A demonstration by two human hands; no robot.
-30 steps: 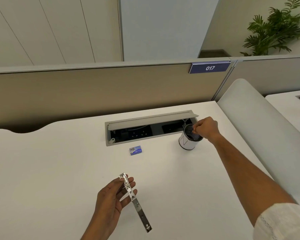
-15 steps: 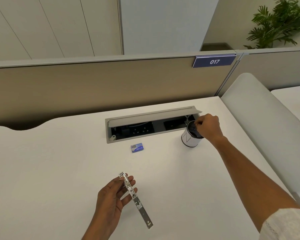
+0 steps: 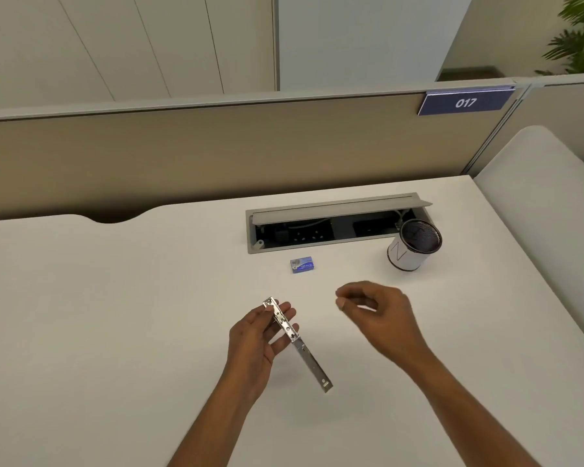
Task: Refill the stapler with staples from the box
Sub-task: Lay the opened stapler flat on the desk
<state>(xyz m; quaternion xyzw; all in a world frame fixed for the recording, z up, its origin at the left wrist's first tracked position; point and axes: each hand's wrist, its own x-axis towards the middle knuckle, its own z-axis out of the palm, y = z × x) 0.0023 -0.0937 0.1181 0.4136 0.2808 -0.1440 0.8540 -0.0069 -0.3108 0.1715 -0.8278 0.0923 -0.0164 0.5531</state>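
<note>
My left hand (image 3: 257, 335) holds the metal stapler (image 3: 297, 342) by its upper end; it is unfolded flat into one long silver strip that slants down to the right above the desk. My right hand (image 3: 378, 311) hovers to the right of it, blurred, fingers curled with thumb and forefinger pinched; I cannot tell if anything is between them. The small blue staple box (image 3: 303, 265) lies on the white desk (image 3: 115, 315) beyond both hands, apart from them.
A white-wrapped black mesh cup (image 3: 413, 246) stands at the right end of the open cable tray (image 3: 331, 227) set into the desk. A beige partition with a "017" sign (image 3: 466, 102) backs the desk. A white curved panel (image 3: 536, 214) borders the right.
My right hand has left the mesh cup and come back toward me, now beside the stapler. The left hand and stapler have stayed put.
</note>
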